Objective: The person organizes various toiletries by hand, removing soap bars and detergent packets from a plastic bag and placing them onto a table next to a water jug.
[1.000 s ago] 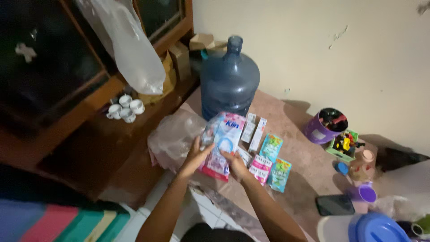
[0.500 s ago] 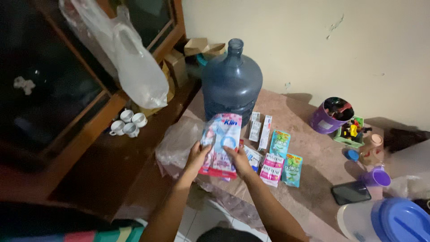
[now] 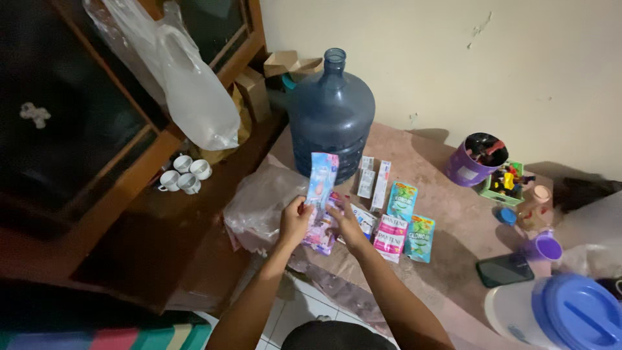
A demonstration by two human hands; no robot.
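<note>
My left hand (image 3: 295, 220) and my right hand (image 3: 348, 223) both grip a blue and pink sachet pack (image 3: 322, 194), held upright and folded narrow above the table's near edge. Just right of my right hand lie a pink sachet strip (image 3: 391, 237), teal green sachets (image 3: 402, 199) and small white boxes (image 3: 374, 180) in rows on the brown table (image 3: 447, 220). A crumpled clear plastic bag (image 3: 256, 202) lies left of my left hand.
A big blue water jug (image 3: 332, 113) stands behind the sachets. A purple bucket (image 3: 474, 160), a green toy basket (image 3: 502, 183), a purple cup (image 3: 544, 248), a dark phone (image 3: 504, 269) and a blue-lidded container (image 3: 562, 314) are at right. White cups (image 3: 184, 174) sit on the wooden cabinet shelf.
The sachet pack, held flat and wide before, is now folded narrow between both hands. My view shifted slightly.
</note>
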